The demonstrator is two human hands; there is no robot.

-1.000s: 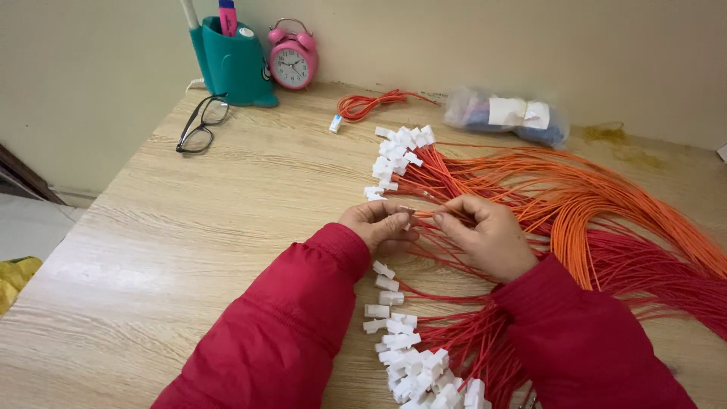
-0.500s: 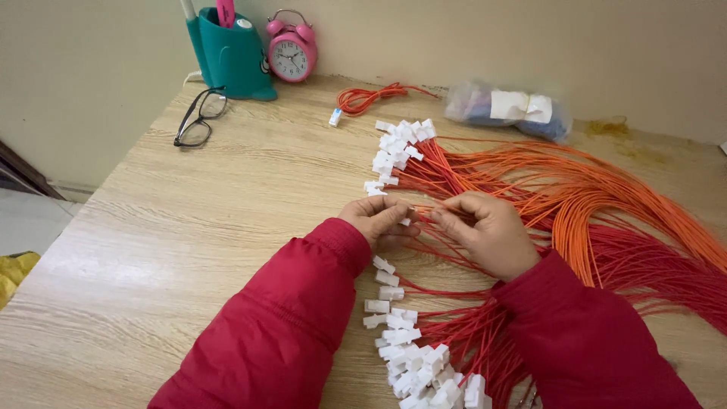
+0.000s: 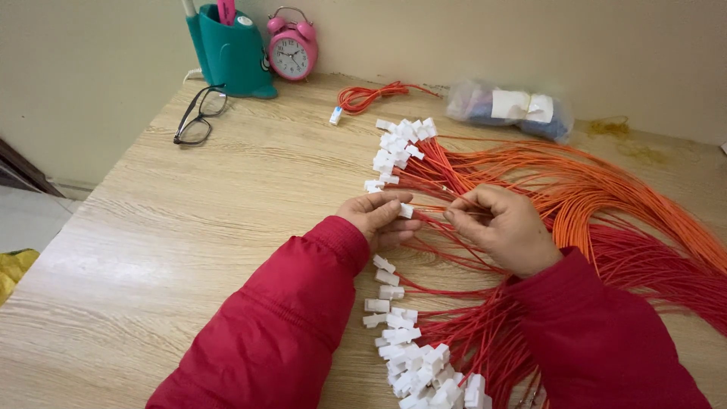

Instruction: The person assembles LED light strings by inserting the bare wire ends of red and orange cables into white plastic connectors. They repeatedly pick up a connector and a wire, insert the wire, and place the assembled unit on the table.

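Head view, mid-frame: left hand (image 3: 376,216) pinching a white connector (image 3: 407,210), right hand (image 3: 503,227) closed on its red wire (image 3: 433,208), held taut between them for alignment, orange wire bundle (image 3: 606,189) fanned right.

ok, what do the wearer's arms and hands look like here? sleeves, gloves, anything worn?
Both arms are in red padded jacket sleeves with plain cuffs at the wrists. The left hand and right hand are bare: no gloves. No rings, watch or markings show.
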